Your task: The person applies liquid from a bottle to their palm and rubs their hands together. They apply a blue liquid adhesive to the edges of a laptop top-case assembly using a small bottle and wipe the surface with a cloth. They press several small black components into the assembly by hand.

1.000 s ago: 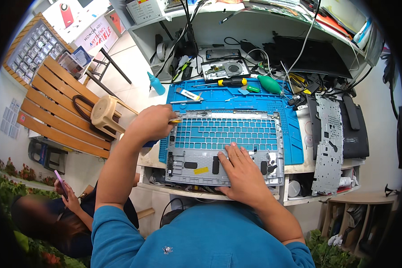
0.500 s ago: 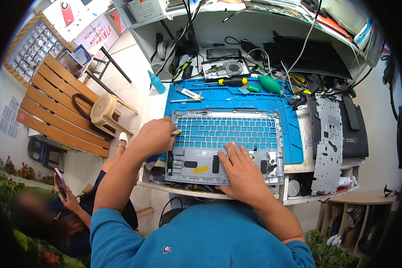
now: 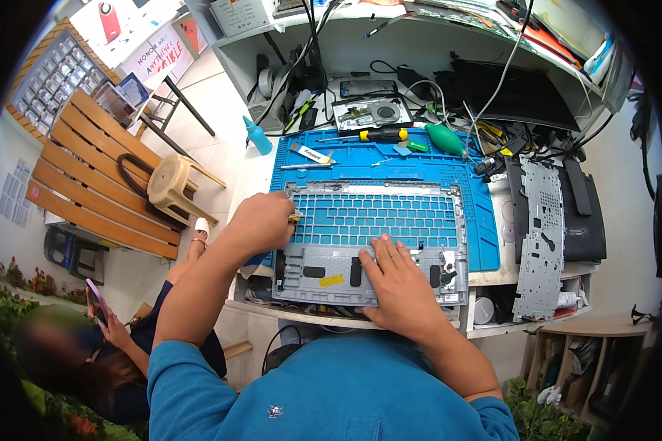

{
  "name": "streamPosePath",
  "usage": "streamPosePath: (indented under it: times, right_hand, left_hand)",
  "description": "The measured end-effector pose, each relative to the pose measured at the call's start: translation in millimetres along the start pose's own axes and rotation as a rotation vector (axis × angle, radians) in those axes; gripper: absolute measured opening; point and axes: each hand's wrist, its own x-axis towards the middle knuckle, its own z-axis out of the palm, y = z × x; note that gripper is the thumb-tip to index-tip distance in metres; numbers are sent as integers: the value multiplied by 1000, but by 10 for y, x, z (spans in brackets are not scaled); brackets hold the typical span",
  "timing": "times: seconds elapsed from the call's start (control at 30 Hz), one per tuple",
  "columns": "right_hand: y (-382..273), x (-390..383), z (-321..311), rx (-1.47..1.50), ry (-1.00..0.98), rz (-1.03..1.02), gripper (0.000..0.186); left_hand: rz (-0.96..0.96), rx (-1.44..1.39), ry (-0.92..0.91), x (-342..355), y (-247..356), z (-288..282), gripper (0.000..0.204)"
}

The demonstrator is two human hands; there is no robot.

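Observation:
A grey laptop top case (image 3: 301, 259), keyboard removed, lies on the blue work mat (image 3: 484, 242), its near edge at the table's front. The mat shows through its grid of key openings. My left hand (image 3: 266, 223) is closed at the left edge of the grid, around a small yellow-ended tool (image 3: 296, 217); most of the tool is hidden by the fingers. My right hand (image 3: 397, 279) rests flat on the palm-rest part, fingers spread and pointing toward the grid.
Behind the case lie a yellow-and-black screwdriver (image 3: 382, 135), a green air blower (image 3: 444, 139) and a white box cutter (image 3: 311, 153). A teal bottle (image 3: 257, 137) stands at the left. A perforated metal plate (image 3: 540, 235) leans at the right. Beyond the left side, a seated person holds a phone (image 3: 96, 300).
My left hand has shifted slightly right along the left edge of the key grid, with the tool still in it. My right hand has stayed in place.

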Motion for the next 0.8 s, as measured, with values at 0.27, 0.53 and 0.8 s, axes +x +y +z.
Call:
streamPosePath:
  times: [0.27, 0.53, 0.8]
  right_hand:
    - [-16, 15, -5, 16, 7, 1, 103]
    - [-70, 16, -144, 36, 43, 10, 101]
    - [-108, 1515, -370, 266, 401, -207, 76]
  left_hand:
    - [63, -858, 42, 182, -606, -97, 35]
    - [2, -1964, 0, 60, -1002, 393, 38]
    - [-78, -2264, 434, -96, -1069, 730, 33]
